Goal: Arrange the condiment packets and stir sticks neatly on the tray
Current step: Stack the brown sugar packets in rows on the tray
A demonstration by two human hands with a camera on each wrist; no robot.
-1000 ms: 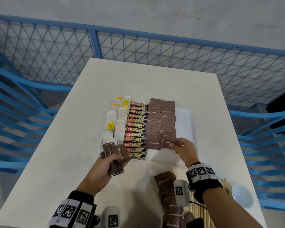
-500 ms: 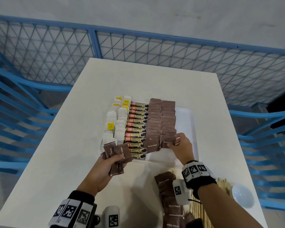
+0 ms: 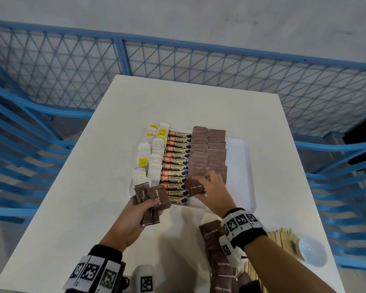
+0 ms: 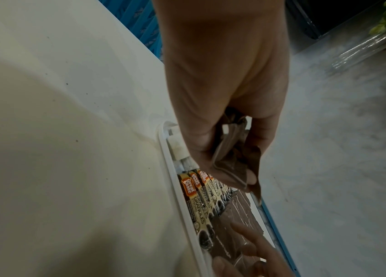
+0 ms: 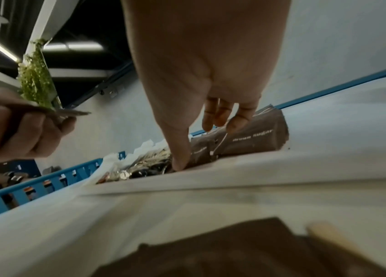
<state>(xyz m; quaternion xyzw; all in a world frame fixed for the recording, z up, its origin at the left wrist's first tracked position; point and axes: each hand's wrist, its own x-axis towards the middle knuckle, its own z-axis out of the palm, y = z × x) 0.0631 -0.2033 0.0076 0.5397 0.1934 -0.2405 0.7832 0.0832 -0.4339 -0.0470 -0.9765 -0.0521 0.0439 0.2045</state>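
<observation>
On tray (image 3: 244, 157), "Great Taste Granules" sticks (image 3: 176, 166), "Brown Sugar" packets (image 3: 207, 153)

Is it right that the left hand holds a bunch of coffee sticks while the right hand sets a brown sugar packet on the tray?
Not quite. The head view shows the left hand holding brown sugar packets, not coffee sticks. The right hand does set a brown sugar packet on the tray.
</observation>
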